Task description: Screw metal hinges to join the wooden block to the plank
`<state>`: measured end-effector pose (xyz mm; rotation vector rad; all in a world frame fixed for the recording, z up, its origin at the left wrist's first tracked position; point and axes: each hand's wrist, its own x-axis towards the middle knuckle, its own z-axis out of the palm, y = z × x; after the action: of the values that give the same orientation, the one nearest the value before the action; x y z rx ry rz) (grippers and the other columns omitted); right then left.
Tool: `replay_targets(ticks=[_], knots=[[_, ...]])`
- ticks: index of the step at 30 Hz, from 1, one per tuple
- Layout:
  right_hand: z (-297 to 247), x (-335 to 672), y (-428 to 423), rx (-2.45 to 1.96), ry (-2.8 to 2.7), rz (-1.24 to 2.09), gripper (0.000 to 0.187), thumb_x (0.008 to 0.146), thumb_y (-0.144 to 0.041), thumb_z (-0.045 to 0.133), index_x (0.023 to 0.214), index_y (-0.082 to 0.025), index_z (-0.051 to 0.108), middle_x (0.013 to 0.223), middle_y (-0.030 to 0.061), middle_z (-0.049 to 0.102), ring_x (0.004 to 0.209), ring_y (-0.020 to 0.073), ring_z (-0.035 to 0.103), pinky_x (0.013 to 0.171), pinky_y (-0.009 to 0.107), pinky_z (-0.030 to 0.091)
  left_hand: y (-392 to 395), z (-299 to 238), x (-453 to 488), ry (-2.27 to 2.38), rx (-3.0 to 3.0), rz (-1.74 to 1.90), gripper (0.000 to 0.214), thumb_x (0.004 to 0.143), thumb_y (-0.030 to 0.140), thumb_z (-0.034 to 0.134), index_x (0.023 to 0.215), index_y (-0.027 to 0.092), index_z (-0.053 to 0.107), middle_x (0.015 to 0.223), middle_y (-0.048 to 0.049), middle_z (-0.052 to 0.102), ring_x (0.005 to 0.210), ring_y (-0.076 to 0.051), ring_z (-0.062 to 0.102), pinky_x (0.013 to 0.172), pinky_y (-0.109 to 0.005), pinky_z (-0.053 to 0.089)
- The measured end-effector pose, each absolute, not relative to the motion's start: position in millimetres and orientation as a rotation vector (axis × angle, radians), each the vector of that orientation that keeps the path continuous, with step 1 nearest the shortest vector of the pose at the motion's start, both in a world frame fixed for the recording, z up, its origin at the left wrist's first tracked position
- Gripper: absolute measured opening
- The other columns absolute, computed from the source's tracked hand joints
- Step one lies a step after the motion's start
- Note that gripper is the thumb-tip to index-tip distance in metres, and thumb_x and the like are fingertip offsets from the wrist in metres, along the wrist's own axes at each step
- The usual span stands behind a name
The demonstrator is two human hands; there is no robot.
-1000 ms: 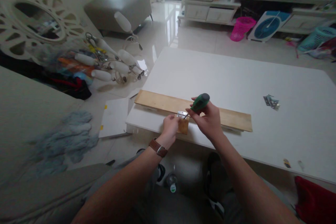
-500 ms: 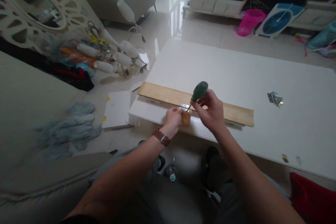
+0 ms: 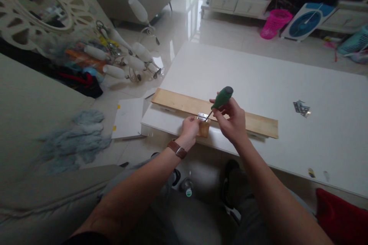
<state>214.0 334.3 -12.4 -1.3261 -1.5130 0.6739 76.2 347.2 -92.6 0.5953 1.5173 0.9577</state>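
Note:
My right hand point(image 3: 232, 118) is closed around a screwdriver point(image 3: 222, 97) with a green handle and dark end. Its shaft slants down to the left, and the tip meets a metal hinge point(image 3: 202, 115). The hinge joins a small wooden block point(image 3: 204, 130) to the near edge of a long wooden board point(image 3: 184, 101). With a brown watch strap on its wrist, my left hand point(image 3: 190, 128) pinches the small block and the hinge's lower leaf from the left. My left fingertips partly cover that leaf, and any screw under the tip is too small to make out.
The board lies across a white table point(image 3: 258, 80). Several metal hinges point(image 3: 301, 108) lie in a pile on its right. A white panel point(image 3: 128, 118) and a fluffy grey-blue rug point(image 3: 83, 138) are on the floor at left. A red cloth point(image 3: 340, 214) hangs at lower right.
The screwdriver's handle has tipped a little to the right and my right-hand fingers have shifted around it. My left hand stays on the block.

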Motion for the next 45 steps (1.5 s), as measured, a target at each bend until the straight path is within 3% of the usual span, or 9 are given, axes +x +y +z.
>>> replay_targets(ticks=[4,8,13,17,26,33,39,45], knots=[[-21,214,336,-1.357,-1.489,0.601,0.033,0.085,-0.033,0.074,0.116,-0.027,0.065,0.094,0.0023,0.075,0.069,0.0177,0.065,0.061,0.034,0.055,347,-92,76,1.503,0.571,0.964,0.011,0.067,0.016,0.080,0.074,0.017,0.071,0.079,-0.0076,0.075,0.084,-0.023,0.068,0.080,-0.033,0.051],[-23,214,337,-1.391,-1.470,0.569,0.030,0.084,-0.034,0.077,0.111,-0.024,0.067,0.089,0.0032,0.072,0.071,0.0200,0.067,0.063,0.036,0.055,347,-91,76,1.497,0.555,0.967,0.012,0.068,0.015,0.080,0.074,0.017,0.070,0.080,-0.0085,0.074,0.085,-0.024,0.068,0.081,-0.033,0.051],[-15,213,335,-1.335,-1.471,0.631,0.024,0.086,-0.027,0.072,0.109,-0.025,0.066,0.100,0.0039,0.077,0.072,0.0170,0.067,0.062,0.032,0.055,347,-88,77,1.509,0.543,0.960,0.012,0.069,0.014,0.079,0.075,0.017,0.070,0.083,-0.0092,0.076,0.086,-0.024,0.068,0.083,-0.034,0.051],[-15,215,334,-1.289,-1.490,0.685,0.029,0.088,-0.024,0.066,0.116,-0.026,0.063,0.110,0.0037,0.078,0.075,0.0155,0.068,0.063,0.031,0.056,347,-88,77,1.490,0.534,0.971,0.012,0.069,0.012,0.079,0.075,0.017,0.070,0.079,-0.0070,0.074,0.080,-0.021,0.067,0.080,-0.032,0.050],[-19,213,337,-1.360,-1.470,0.576,0.025,0.084,-0.031,0.076,0.105,-0.026,0.065,0.080,-0.0022,0.066,0.062,0.0147,0.061,0.055,0.030,0.052,347,-85,78,1.507,0.544,0.951,0.008,0.075,0.010,0.073,0.076,0.016,0.068,0.076,-0.0053,0.070,0.074,-0.018,0.064,0.078,-0.030,0.051],[-14,214,334,-1.291,-1.501,0.681,0.029,0.085,-0.024,0.068,0.114,-0.025,0.065,0.103,0.0026,0.078,0.069,0.0150,0.068,0.059,0.030,0.056,347,-86,78,1.501,0.523,0.948,0.009,0.073,0.011,0.074,0.076,0.017,0.068,0.077,-0.0055,0.071,0.077,-0.020,0.065,0.079,-0.031,0.051],[-16,217,335,-1.258,-1.491,0.735,0.036,0.086,-0.024,0.067,0.122,-0.026,0.063,0.109,0.0033,0.078,0.072,0.0157,0.071,0.060,0.031,0.057,347,-87,78,1.523,0.546,0.956,0.007,0.074,0.011,0.074,0.076,0.016,0.069,0.080,-0.0069,0.073,0.080,-0.020,0.066,0.081,-0.032,0.050],[-21,215,337,-1.309,-1.458,0.609,0.032,0.081,-0.029,0.077,0.110,-0.027,0.066,0.087,-0.0016,0.072,0.064,0.0150,0.065,0.054,0.030,0.052,346,-86,77,1.495,0.552,0.945,0.008,0.073,0.012,0.073,0.077,0.016,0.069,0.078,-0.0065,0.072,0.077,-0.020,0.065,0.080,-0.033,0.050]])
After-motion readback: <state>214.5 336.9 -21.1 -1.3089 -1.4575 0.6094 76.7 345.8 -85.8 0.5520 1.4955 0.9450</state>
